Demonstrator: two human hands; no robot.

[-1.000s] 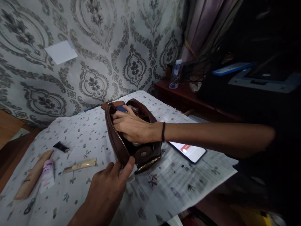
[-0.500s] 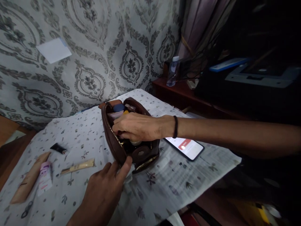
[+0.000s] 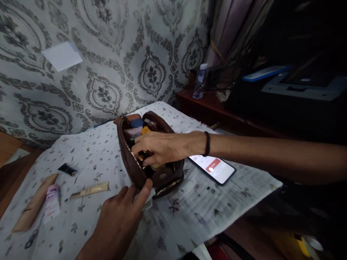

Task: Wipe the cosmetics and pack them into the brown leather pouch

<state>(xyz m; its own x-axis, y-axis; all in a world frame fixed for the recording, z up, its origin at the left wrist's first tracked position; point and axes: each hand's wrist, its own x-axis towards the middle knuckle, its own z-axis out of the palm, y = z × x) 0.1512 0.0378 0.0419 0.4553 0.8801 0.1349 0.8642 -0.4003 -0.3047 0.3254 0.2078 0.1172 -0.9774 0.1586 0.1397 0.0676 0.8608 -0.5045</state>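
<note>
- At far left, a long tan item (image 3: 35, 206) lies beside a pink-and-white tube (image 3: 51, 204).
- A small black tube (image 3: 67, 169) and a beige tube (image 3: 90, 190) lie on the patterned cloth (image 3: 89, 153).
- The left hand (image 3: 119, 216) touches the bag's near end, fingers bent, thumb extended; I cannot tell whether it pinches.
- The open brown bag (image 3: 132, 167) sits mid-cloth.
- The right hand (image 3: 159, 147) reaches inside, fingers bent near gold-coloured items (image 3: 141, 157); its grip I cannot tell.
- A lit phone (image 3: 215, 171) lies right of the bag.

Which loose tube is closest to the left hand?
The slim cream tube; the small black tube, pink-and-white tube and large tan tube lie farther.
</note>
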